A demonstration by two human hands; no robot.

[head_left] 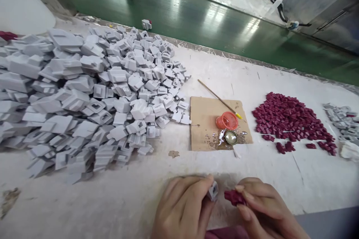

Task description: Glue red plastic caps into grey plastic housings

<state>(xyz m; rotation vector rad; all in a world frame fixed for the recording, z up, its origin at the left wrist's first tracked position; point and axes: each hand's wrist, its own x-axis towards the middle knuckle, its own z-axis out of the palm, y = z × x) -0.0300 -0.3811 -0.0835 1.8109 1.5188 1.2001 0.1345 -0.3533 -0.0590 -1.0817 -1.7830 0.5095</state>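
Note:
My left hand [183, 207] grips a small grey plastic housing [213, 191] at the near edge of the white table [126, 201]. My right hand [263, 207] pinches a dark red plastic piece [234, 197] just right of that housing, the two parts almost touching. A big heap of the same grey housings [92, 93] covers the left half of the table. A pile of dark red pieces [291, 119] lies at the right.
A brown cardboard sheet [204, 115] in the middle carries an orange cap [227, 120], a small round metal dish [230, 137] with wet spots and a thin stick [220, 99]. More grey parts [340, 121] lie far right. Beyond the table runs a green floor [196, 15].

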